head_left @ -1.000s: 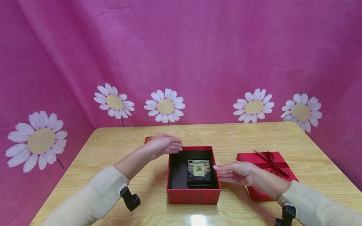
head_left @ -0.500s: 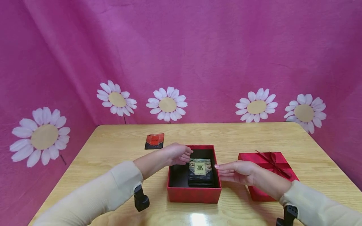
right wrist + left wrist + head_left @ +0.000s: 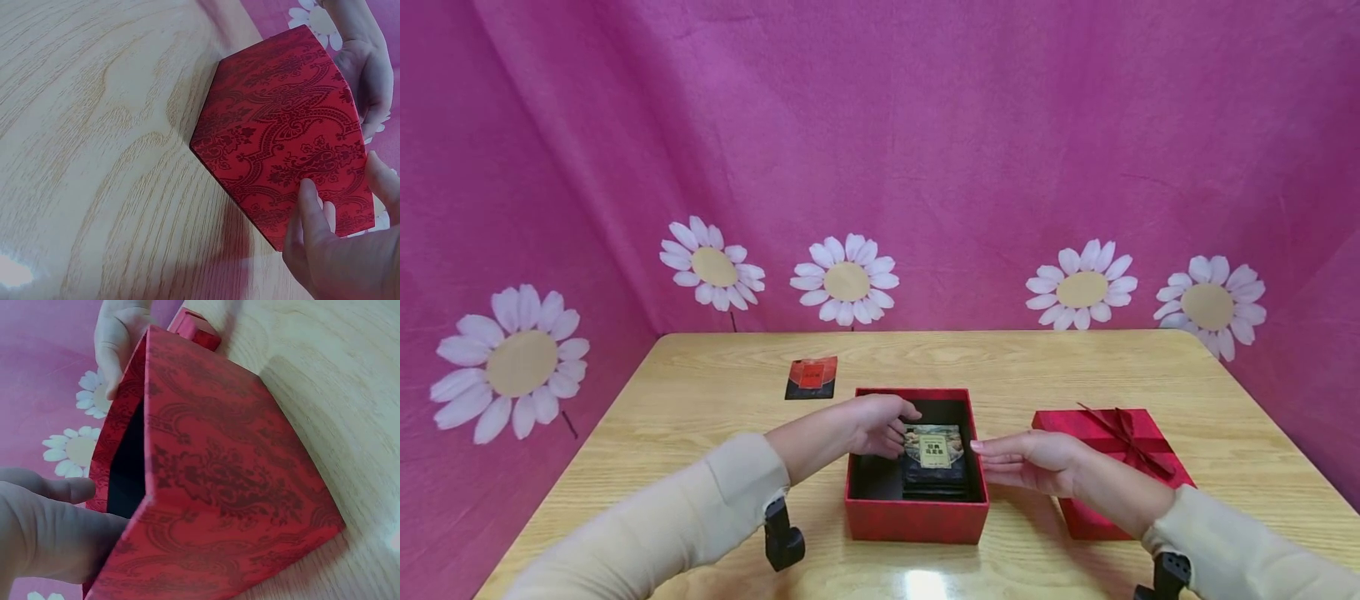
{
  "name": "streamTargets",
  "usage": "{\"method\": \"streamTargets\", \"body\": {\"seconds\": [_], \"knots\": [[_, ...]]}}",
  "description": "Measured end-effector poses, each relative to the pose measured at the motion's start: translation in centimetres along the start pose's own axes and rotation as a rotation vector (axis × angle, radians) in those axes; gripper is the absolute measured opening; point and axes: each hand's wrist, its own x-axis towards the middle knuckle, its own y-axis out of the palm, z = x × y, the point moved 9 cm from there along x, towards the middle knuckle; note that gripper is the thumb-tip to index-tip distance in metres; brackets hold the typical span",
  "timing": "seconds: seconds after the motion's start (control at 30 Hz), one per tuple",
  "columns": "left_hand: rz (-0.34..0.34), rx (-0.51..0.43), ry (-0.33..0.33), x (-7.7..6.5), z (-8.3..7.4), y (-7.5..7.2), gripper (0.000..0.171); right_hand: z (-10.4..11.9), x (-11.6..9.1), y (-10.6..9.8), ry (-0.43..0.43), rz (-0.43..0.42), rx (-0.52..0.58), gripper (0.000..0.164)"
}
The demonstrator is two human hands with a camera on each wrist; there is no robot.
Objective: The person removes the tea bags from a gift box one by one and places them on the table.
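Packet stack (image 3: 936, 463) lies at right inside the red box (image 3: 917, 523) on the counter (image 3: 722, 367). Left hand (image 3: 876, 422): inside, left of stack, thumb and fingers spread. Right hand (image 3: 1036, 458): fingers extended, touching right wall.

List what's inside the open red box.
Inside the box is a stack of dark packets, toward its right side; the top one shows a yellowish label. The left grip, reaching in, covers part of the interior. The lower packets' faces are hidden.
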Motion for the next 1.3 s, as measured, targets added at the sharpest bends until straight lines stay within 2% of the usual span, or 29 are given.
{"method": "streamTargets", "body": {"seconds": [0.2,0.47,0.63,0.87,1.1,1.3], "knots": [[0.015,0.015,0.030,-0.3,-0.8,0.0,0.055,-0.1,0.1,0.0,-0.014,0.041,0.002,0.026],[-0.027,-0.041,0.042,0.3,-0.8,-0.1,0.047,-0.2,0.0,-0.1,-0.009,0.025,-0.002,0.031],[-0.068,-0.082,0.033,0.8,-0.8,-0.2,0.041,-0.1,0.0,-0.1,-0.001,0.031,0.016,0.023],[-0.051,-0.143,0.011,1.8,-1.0,1.0,0.031,0.0,-0.2,0.2,0.005,0.053,0.020,0.020],[-0.025,-0.049,0.035,2.5,-1.2,2.5,0.028,0.0,0.0,0.2,-0.015,0.055,0.003,0.021],[-0.019,-0.022,0.038,2.5,-1.7,3.0,0.023,0.1,0.1,0.3,-0.031,0.070,-0.005,0.020]]}}
